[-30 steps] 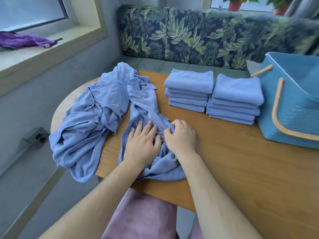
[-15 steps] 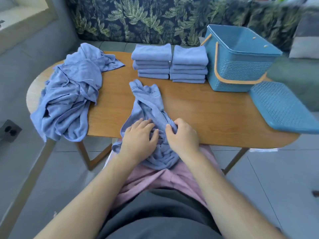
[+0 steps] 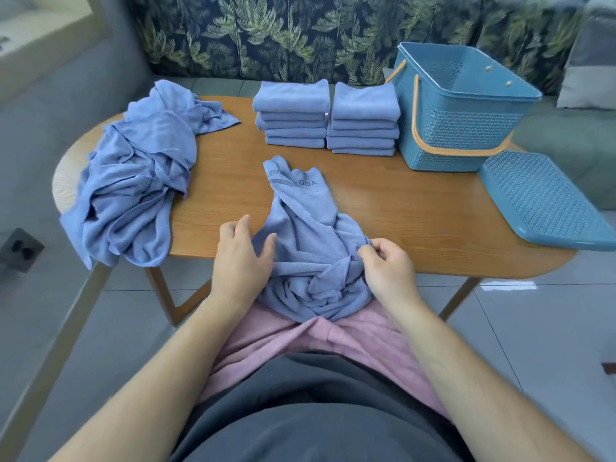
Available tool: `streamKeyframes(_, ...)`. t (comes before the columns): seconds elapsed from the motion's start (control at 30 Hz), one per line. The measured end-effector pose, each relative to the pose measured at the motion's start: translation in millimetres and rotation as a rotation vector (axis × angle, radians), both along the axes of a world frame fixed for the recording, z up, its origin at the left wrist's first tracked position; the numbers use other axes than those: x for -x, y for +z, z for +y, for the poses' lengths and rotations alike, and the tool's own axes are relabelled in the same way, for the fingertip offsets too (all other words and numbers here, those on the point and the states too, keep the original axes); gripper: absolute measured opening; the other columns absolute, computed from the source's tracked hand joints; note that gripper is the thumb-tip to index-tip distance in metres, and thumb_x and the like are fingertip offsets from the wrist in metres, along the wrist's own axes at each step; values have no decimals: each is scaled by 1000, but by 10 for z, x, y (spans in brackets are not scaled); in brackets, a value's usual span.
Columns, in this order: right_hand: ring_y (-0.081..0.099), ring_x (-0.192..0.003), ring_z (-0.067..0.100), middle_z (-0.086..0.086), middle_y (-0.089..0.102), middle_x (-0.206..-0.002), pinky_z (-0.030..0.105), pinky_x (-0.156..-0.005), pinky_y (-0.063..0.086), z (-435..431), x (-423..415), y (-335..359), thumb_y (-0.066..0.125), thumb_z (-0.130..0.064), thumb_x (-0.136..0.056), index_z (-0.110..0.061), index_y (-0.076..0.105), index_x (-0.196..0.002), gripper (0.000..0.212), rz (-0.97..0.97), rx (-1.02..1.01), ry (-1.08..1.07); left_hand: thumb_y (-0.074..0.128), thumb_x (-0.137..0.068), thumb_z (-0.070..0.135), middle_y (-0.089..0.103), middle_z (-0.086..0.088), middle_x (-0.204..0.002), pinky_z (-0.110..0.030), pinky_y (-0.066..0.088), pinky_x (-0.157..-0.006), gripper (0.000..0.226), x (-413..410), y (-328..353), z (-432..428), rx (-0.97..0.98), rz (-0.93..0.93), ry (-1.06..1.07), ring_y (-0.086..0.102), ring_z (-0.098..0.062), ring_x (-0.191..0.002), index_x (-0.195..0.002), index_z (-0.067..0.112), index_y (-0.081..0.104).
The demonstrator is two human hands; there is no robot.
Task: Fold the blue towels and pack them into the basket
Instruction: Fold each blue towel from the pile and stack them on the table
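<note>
One rumpled towel (image 3: 306,228), lengthwise near-to-far, lettered end far

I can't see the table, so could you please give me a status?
Left hand touches crumpled towel; right hand pinches its edge. Two folded stacks beside basket, lid off. Nothing in the way.
</note>
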State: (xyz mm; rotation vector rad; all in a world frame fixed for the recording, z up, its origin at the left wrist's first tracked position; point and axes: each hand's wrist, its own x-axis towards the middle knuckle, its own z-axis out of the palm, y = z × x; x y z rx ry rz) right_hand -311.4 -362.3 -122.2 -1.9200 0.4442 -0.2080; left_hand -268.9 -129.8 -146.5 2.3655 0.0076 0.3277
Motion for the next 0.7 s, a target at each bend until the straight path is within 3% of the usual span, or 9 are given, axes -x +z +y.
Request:
streamKeyframes(0.1,57,-71,13,-4,66,-69,39,-73,50,-84,56,-33,57,-25,-76,-17,70,-81,16,44,-157,6,58,-94,53,60,-2,-114,-40,49,-87,50,-37,52,14,-68,112,41,59,-25,-103,-129,17,61)
streamKeyframes(0.23,56,-78,26,13,59,-78,42,-71,49,-161,133,-51,54,-21,-73,-1,59,-79,21,29,-372,-30,63,-94,44,60,10,-78,-35,47,-69,18,-6,144,-51,35,118,-1,60,-17,-80,-89,27,66)
streamKeyframes(0.4,64,-71,27,13,62,-75,33,-66,53,-179,107,65,49,-2,-92,-7,57,-83,13,-44,-557,-68,63,-96,34,61,11,-81,-22,43,-69,14,34,210,-45,319,18,22,56,-3,-74,-89,23,59)
streamKeyframes(0.5,66,-71,25,12,65,-77,29,-63,57,-215,92,97,48,-1,-95,-7,56,-88,12,-82,-595,-115,61,-98,32,58,10,-82,-23,41,-73,12,-19,284,16,504,-26,57,53,-3,-73,-91,24,56)
streamKeyframes(0.57,66,-78,24,13,67,-87,36,-71,58,-294,69,110,52,-4,-93,-10,59,-99,10,-112,-584,-175,60,-100,32,57,8,-81,-25,42,-73,11,-15,355,57,646,-46,71,51,-3,-71,-92,26,55)
streamKeyframes(0.63,63,-84,25,10,66,-91,46,-82,56,-393,40,195,60,-15,-83,-23,64,-109,27,-149,-522,-204,60,-100,33,60,6,-82,-26,44,-72,12,1,462,98,728,-70,78,53,-4,-72,-92,26,55)
streamKeyframes(0.7,57,-79,22,7,60,-84,42,-76,51,-466,27,362,58,-14,-83,-30,68,-110,32,-192,-500,-158,62,-99,34,61,5,-82,-26,43,-69,13,1,616,147,756,-109,77,52,-4,-70,-95,23,56)
